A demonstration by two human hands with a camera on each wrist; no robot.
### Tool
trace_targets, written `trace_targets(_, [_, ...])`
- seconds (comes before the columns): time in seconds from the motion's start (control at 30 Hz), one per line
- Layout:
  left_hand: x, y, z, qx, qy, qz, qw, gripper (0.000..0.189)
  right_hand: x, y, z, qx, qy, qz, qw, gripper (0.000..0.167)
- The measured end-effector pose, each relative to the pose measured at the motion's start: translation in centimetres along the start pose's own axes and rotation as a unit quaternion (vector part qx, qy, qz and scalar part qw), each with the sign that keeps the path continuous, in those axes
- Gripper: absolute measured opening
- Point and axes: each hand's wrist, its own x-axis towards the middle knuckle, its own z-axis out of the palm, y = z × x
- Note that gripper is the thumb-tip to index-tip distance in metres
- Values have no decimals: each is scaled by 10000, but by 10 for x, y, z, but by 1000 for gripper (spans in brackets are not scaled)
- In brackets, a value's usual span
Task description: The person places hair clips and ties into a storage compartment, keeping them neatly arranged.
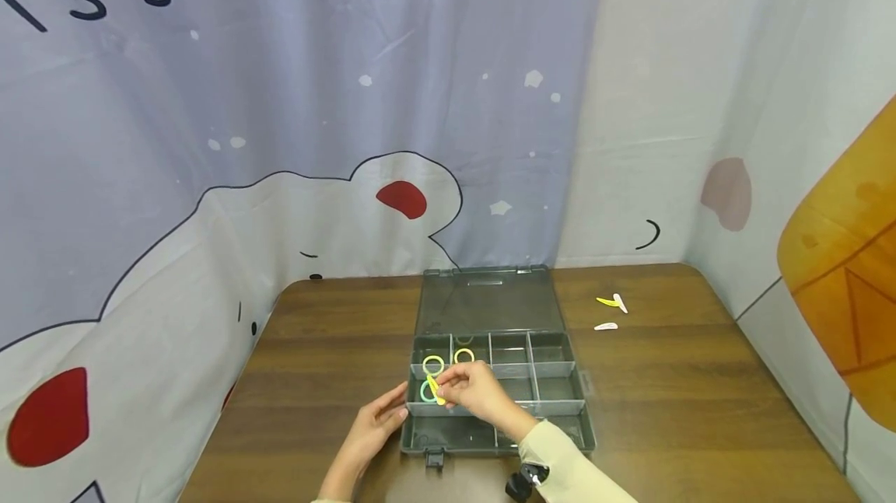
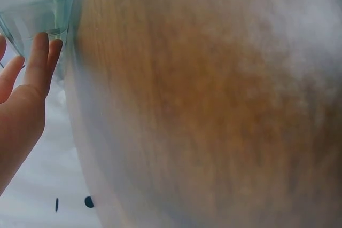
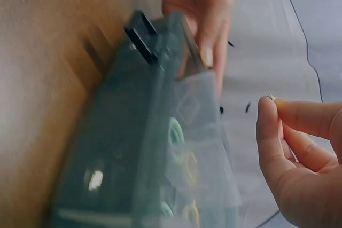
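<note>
A clear grey compartment box (image 1: 490,407) lies on the table with its lid (image 1: 490,309) folded back. My right hand (image 1: 479,392) pinches a small yellow hair clip (image 1: 435,389) between thumb and fingertips, above the left compartments. Only a tip of the clip (image 3: 273,97) shows in the right wrist view. Below it is a green hair tie (image 1: 424,392); a yellow-green hair tie (image 1: 433,361) and a yellow hair tie (image 1: 464,352) sit farther back. My left hand (image 1: 374,427) rests against the box's left side, its fingers (image 2: 38,60) fairly straight.
Right of the box, a yellow hair clip (image 1: 606,302) and a white hair clip (image 1: 621,303) lie together, with another white clip (image 1: 605,326) nearer. A black latch (image 1: 434,458) juts from the box's front. A printed curtain (image 1: 490,137) hangs behind the wooden table (image 1: 336,332).
</note>
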Motion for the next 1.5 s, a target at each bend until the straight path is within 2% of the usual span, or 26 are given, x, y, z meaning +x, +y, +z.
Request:
trace_targets(0.27, [0,-4,-3,161,-99,-74,9998,52,-6,13,19,-31,-149,331,9993,10])
trace_targets(0.63, [2,0,-2,363,-65,118,9992,51,-11,28,31,-194,-148,573,9981,8])
trace_targets(0.83, [3,2,-1,173,-14,40,9998,51,-11,30,34,-263,-49,488,9985,8])
trace_targets(1.07, [0,0,-1,172,-32,-4,9998,53,-16,36,40,-592,-24,366,9976,8])
trace_targets(1.27, [0,-2,0,191,-58,24,9998,52,-14,46,46,-964,-60,88,9953,9])
trace_targets(1.5, [1,-2,-1,211,-7,46,9998,51,-9,52,50,-1118,-107,204,9935,10])
